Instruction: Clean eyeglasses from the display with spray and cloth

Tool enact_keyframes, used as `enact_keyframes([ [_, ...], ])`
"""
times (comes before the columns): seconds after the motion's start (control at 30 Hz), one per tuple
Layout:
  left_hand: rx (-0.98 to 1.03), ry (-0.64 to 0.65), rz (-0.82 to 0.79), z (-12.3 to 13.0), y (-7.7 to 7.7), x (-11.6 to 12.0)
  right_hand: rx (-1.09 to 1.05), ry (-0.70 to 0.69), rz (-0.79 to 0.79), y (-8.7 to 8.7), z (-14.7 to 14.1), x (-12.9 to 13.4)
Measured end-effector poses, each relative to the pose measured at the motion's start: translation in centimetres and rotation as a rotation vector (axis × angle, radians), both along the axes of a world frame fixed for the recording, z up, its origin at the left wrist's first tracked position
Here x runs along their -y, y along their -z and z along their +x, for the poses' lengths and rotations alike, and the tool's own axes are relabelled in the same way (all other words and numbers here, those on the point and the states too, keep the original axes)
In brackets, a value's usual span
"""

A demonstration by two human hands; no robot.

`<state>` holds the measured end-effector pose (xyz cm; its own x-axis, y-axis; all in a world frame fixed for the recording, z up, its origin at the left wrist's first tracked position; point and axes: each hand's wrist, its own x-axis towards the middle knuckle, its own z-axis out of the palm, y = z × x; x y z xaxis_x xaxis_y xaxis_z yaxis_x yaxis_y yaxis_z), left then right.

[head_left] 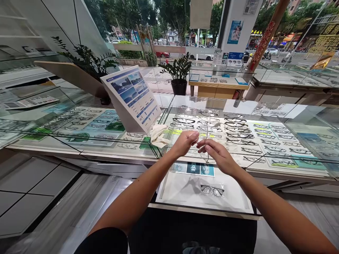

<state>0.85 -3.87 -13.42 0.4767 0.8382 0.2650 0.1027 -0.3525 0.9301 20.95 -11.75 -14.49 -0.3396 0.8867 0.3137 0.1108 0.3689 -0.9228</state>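
A thin-framed pair of eyeglasses [206, 157] is held up over the front edge of the glass display counter. My right hand [219, 156] pinches it near the middle between thumb and fingers. Close by on the left, my left hand [186, 142] is closed, thumb on top, at the side of the same eyeglasses. What the left fingertips grip is too small to make out for certain. Below both hands, dark-framed glasses in a clear plastic bag [212, 191] lie on a white pull-out tray [182, 197].
A crumpled cream cloth [159, 135] lies on the glass counter [185, 102], beside a standing desk calendar [134, 97] at left. Rows of spectacle frames [239, 128] show under the glass. A potted plant [178, 86] stands beyond.
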Motion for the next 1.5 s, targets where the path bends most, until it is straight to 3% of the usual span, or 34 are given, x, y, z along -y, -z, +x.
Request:
enact_keyframes([
  [0.4,0.03,-0.046,-0.033,0.4,-0.1,0.5,-0.037,-0.079,-0.022,-0.5,-0.3,0.5],
  [0.57,0.039,-0.064,0.038,0.4,0.1,0.6,-0.044,-0.086,-0.005,-0.8,-0.2,0.5],
  [0.83,-0.117,0.008,0.096,1.2,1.0,1.6,-0.168,0.144,0.049,-0.5,0.5,-0.4],
  [1.5,-0.197,0.012,0.182,1.3,0.7,2.0,-0.139,0.169,0.035,-0.5,0.0,-0.2],
])
